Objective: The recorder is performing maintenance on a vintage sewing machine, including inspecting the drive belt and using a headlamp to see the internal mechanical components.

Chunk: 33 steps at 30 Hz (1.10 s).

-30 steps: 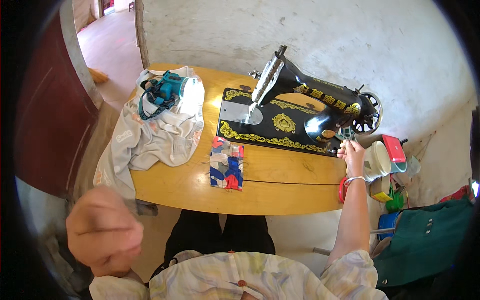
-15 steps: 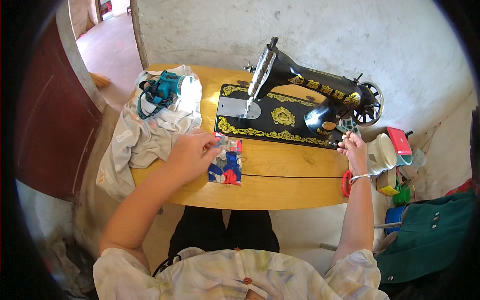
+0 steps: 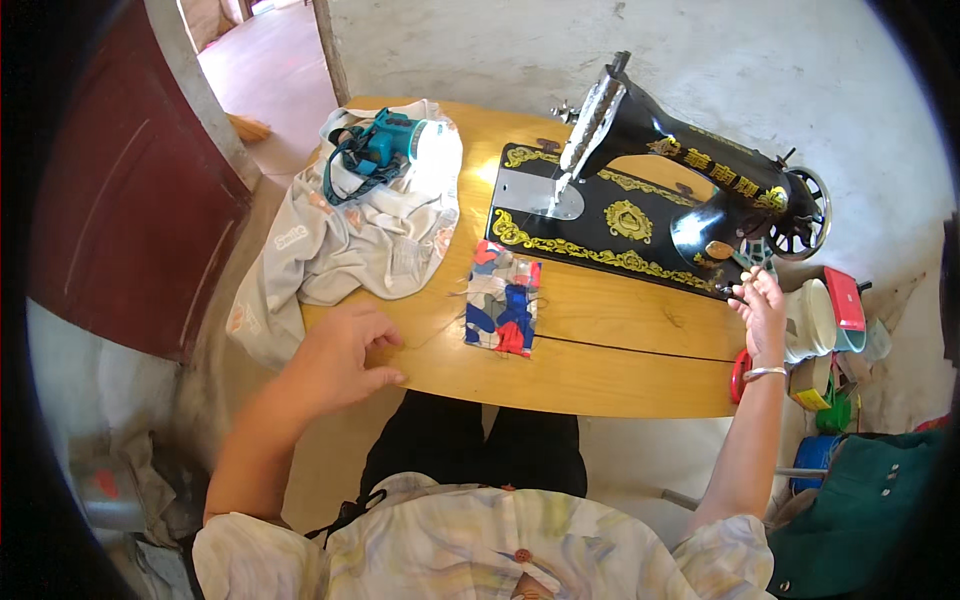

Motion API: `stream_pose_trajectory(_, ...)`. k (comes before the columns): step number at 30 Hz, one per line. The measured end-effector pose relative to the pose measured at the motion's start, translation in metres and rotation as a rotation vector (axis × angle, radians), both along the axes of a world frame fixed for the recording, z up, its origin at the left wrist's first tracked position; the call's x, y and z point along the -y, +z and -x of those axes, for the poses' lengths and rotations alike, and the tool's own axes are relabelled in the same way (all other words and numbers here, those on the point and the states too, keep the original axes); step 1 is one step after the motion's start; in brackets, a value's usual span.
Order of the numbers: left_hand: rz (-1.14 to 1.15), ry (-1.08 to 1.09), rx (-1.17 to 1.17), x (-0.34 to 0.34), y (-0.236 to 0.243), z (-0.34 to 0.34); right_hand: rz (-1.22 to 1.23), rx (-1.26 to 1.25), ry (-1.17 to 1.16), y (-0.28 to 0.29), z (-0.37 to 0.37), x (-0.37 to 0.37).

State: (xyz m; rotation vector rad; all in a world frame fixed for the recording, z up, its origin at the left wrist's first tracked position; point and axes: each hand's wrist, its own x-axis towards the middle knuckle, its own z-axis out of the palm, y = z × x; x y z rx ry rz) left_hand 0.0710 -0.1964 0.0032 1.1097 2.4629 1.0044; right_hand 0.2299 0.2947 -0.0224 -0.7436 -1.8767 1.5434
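Note:
My left hand [image 3: 347, 352] is open over the table's near left, thumb and fingers apart. It holds nothing. To its right lies a rectangular cloth piece [image 3: 487, 297] patterned in blue, red, grey and white, loose threads at its edges. My right hand [image 3: 762, 318], a bracelet at its wrist, is by the right end of a black sewing machine [image 3: 720, 150] with gold decoration. Its fingers are curled together at the fingertips; what they pinch is too small to make out. Red-handled scissors [image 3: 740, 375] lie partly hidden beside that wrist.
A pale garment [image 3: 390, 250] drapes over the left of the wooden table [image 3: 610, 385], with a lit teal headlamp [image 3: 385, 140] on it. A white tub [image 3: 808, 320], a red box [image 3: 845, 298] and a green item [image 3: 835, 412] crowd the right. A dark red door [image 3: 120, 190] stands left.
My left hand has drawn back from the patterned cloth toward the near left and opened. My right hand stays by the machine's end. The whole view has shifted, so the table appears farther right.

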Motion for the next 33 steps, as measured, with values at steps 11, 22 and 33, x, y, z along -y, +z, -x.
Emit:
stream_pose_trajectory(11,-0.369,0.155,-0.095,-0.008,-0.025,-0.004,0.007,0.015,-0.027,0.004,-0.003,0.007)
stream_pose_trajectory(22,-0.814,0.291,0.515,0.002,0.0,-0.019,-0.174,-0.072,-0.114,0.022,-0.005,0.027)
stream_pose_trajectory(33,-0.344,0.233,0.738,0.03,-0.016,-0.02,-0.578,-0.195,-0.17,0.106,0.053,0.038)
